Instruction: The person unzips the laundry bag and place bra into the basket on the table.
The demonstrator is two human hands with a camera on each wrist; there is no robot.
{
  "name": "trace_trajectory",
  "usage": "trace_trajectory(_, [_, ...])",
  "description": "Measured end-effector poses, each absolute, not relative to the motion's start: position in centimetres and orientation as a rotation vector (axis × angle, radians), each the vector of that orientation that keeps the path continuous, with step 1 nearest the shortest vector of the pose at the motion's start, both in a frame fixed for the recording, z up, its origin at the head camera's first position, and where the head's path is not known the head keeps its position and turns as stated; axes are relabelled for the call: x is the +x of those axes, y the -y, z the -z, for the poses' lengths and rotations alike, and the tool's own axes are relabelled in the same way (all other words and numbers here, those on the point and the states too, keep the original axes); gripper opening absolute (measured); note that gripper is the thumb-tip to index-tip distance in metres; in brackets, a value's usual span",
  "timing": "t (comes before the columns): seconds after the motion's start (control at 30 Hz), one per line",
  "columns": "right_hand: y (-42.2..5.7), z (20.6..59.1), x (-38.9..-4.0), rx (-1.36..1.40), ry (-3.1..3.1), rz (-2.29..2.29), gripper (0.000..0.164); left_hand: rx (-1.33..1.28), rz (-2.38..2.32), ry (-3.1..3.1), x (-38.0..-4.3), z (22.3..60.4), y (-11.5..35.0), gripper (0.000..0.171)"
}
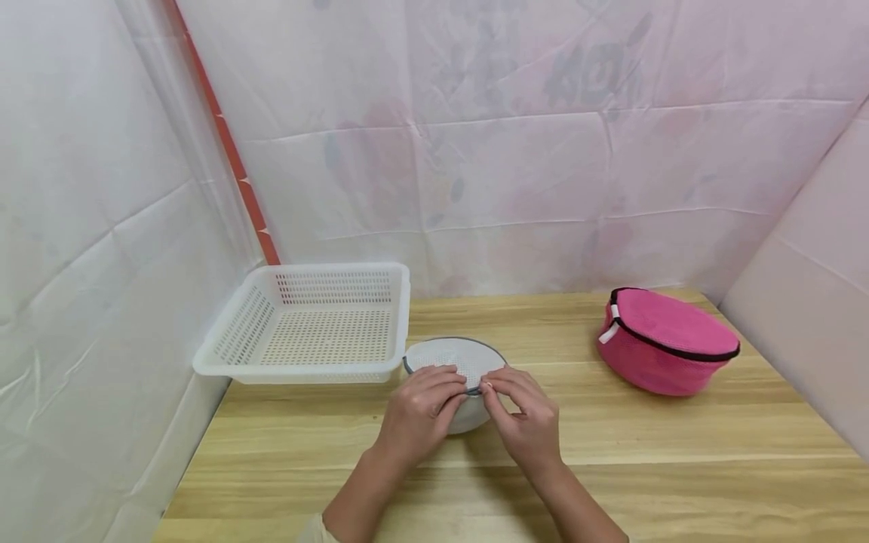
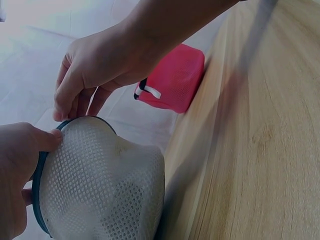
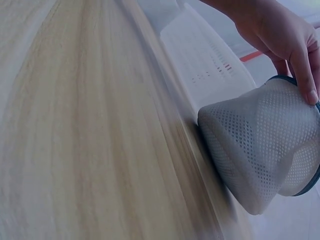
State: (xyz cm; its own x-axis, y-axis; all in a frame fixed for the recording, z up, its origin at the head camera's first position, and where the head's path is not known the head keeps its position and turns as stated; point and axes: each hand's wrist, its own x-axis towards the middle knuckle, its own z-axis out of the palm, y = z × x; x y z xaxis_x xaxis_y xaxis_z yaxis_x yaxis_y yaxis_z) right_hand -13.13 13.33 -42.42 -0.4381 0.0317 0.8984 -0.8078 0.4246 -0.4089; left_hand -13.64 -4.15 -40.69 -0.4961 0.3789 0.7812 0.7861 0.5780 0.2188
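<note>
A white mesh laundry bag [image 1: 455,354] with a grey zipped rim stands on the table in front of me. My left hand [image 1: 419,403] grips its near rim, thumb on the outer side and fingers over the top. Right beside it, my right hand [image 1: 526,415] pinches a small pale zipper pull at the same rim. In the left wrist view the mesh side [image 2: 100,175] bulges below the dark zipper, with the right fingertips at the rim. From the right wrist view, the left thumb [image 3: 307,90] presses against the bag's rim.
A white perforated plastic basket [image 1: 305,368] stands at the back left, close to the bag. On the right sits a pink mesh bag [image 1: 668,362] with a black zipper and a white tab. Pale sheeting [image 1: 502,166] walls in the wooden table [image 1: 305,460].
</note>
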Motion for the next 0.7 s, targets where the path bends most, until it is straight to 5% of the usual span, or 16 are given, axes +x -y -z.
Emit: trace_trajectory(0.7, [-14.03,42.41,-13.16,0.588,1.821,-1.107,0.015,-0.901,0.851,2.209,-14.19,41.25,5.05,0.014])
